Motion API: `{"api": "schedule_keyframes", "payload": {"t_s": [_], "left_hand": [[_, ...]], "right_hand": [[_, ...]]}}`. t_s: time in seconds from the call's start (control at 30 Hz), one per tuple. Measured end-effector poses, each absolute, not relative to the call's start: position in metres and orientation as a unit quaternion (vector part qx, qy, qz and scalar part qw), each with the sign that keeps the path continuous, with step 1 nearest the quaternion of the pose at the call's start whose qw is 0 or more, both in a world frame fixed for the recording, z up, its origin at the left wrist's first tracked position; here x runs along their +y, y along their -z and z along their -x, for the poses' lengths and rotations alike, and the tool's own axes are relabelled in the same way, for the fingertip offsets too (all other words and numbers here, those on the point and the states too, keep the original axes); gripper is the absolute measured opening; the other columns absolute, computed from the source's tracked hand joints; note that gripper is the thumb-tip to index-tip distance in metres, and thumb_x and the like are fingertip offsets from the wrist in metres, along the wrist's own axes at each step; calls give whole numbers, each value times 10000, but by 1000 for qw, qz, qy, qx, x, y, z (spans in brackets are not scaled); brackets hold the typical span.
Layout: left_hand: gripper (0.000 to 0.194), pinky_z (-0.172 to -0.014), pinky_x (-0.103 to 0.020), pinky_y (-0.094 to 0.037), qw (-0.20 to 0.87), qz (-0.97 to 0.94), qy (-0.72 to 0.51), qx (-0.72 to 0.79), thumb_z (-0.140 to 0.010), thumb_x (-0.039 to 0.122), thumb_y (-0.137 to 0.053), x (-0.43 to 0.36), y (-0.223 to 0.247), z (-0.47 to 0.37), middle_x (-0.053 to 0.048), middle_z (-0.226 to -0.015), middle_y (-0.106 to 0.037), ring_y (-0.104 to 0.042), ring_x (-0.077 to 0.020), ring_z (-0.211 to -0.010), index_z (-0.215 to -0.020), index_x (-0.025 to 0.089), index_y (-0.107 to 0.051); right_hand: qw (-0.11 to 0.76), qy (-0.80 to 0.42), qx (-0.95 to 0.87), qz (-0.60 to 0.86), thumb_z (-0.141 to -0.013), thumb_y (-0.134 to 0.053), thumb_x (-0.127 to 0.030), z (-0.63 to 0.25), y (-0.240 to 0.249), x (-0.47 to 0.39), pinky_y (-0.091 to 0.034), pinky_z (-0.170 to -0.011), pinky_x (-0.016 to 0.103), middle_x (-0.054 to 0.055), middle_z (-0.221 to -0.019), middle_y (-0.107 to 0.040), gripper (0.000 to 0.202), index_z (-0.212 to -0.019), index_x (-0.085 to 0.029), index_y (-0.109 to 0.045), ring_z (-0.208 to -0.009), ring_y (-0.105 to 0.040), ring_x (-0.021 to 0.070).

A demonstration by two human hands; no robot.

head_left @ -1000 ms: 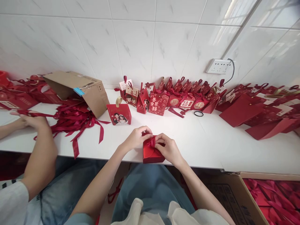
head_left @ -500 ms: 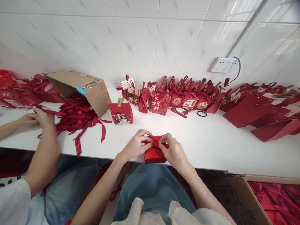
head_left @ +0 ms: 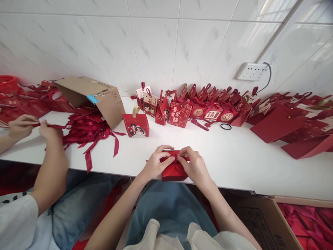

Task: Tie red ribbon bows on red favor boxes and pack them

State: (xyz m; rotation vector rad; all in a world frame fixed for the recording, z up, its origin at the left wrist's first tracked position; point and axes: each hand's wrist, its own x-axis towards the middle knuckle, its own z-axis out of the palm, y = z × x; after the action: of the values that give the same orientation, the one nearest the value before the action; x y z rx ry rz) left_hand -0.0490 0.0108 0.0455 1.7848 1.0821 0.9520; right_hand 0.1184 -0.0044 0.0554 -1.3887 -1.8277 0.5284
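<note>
**Sm. red box (head_left: 173,174) at near edge of desk (head_left: 229,163), both my hands at the bow**

My left fingers (head_left: 170,160) are almost closed, thumb & index pinching the red ribbon (head_left: 175,158) at its knot, other fingers partly spread above the box. My right fingers (head_left: 185,151) are also nearly closed on the same ribbon, just R of the knot. Box sits flat on the desk btwn my hands, curved flaps showing on top, a ribbon end poking out on the L.

Further back, a bit L of me: couple-print box (head_left: 135,131) w/ a pale loop handle, standing upright. Behind it & to the R, a row of decorated boxes (head_left: 213,114) nr the tiled wall, w/ a black loop (head_left: 225,126) lying in front. Far R, a group of lg. red boxes (head_left: 278,123), some tilted. On the L, ribbon heap (head_left: 87,129) by the mouth of a cardboard box (head_left: 113,106) lying on its side. Next to that, co-worker's hands (head_left: 20,128) hold a dark red strip (head_left: 56,126) btwn them. Lower R, open carton (head_left: 288,199) full of red boxes & ribbon, below desk level.
</note>
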Motion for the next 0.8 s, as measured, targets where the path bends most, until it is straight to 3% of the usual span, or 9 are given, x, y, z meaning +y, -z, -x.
{"api": "schedule_keyframes", "payload": {"t_s": [0.17,0.3,0.47,0.67,0.8], "left_hand": [[240,-992,-365,-412,476,-664,-383,431,-850,342,-520,8,-44,44,-74,-1220,-542,-504,-219,-1159,-733,182,-655],[242,-993,-374,-398,479,-643,-395,448,-831,321,-530,8,-41,42,-72,-1215,-545,-507,-227,-1151,-655,172,-607],[280,-997,-371,-385,485,-634,-404,447,-828,330,-536,8,-40,40,-66,-1229,-537,-512,-226,-1144,-600,167,-544],[322,-993,-356,-389,485,-642,-400,439,-842,367,-528,8,-39,42,-66,-1255,-521,-509,-221,-1146,-597,164,-574],[330,-993,-356,-392,476,-654,-393,437,-850,391,-522,9,-38,45,-63,-1280,-512,-494,-227,-1168,-628,169,-625]], "right_hand": [[389,-241,-698,550,-794,-557,-210,-123,-55,0,-459,-761,366,-11,-755,-656,63,-758,-232,-510,-728,-601,188],[413,-174,-736,507,-825,-540,-198,-127,-52,-7,-452,-793,390,54,-940,-637,34,-797,-216,-534,-887,-592,214],[376,-99,-796,464,-839,-575,-170,-130,-51,-20,-421,-856,416,96,-1061,-580,73,-902,-196,-599,-1019,-552,233],[382,-74,-800,456,-856,-571,-175,-126,-47,-20,-420,-848,416,100,-1071,-585,137,-975,-195,-637,-997,-553,225],[388,-48,-809,440,-877,-547,-187,-124,-49,-19,-412,-835,416,84,-1036,-621,118,-911,-203,-659,-935,-572,208]]}}
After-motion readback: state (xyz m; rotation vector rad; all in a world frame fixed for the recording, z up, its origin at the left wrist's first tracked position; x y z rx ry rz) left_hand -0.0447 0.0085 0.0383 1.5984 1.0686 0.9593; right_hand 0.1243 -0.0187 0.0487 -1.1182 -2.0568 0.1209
